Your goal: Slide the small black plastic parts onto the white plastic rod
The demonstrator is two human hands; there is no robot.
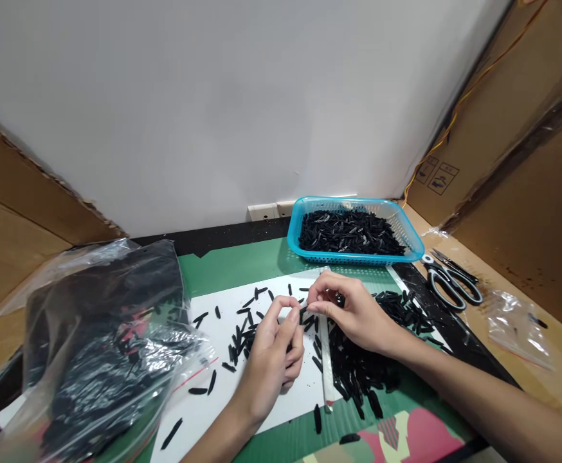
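Note:
My left hand (276, 350) and my right hand (351, 312) meet over a white sheet (281, 402), thumbs and forefingers pinched close together. Whatever sits between the fingertips is too small to make out. Slim black pieces (235, 347) lie scattered on the sheet, left of and around my left hand. Beneath my right hand and forearm spreads a dense heap of similar black pieces (361, 373). A narrow whitish strip (327, 370) runs lengthwise between the scattered pieces and the heap, partly hidden by my right hand.
A blue plastic basket (353, 258) full of black pieces stands behind my hands. At left lies a clear zip bag (117, 360) with dark contents. Scissors (449, 286) and a small clear bag (517, 328) lie at right. Cardboard walls (532, 173) flank the table.

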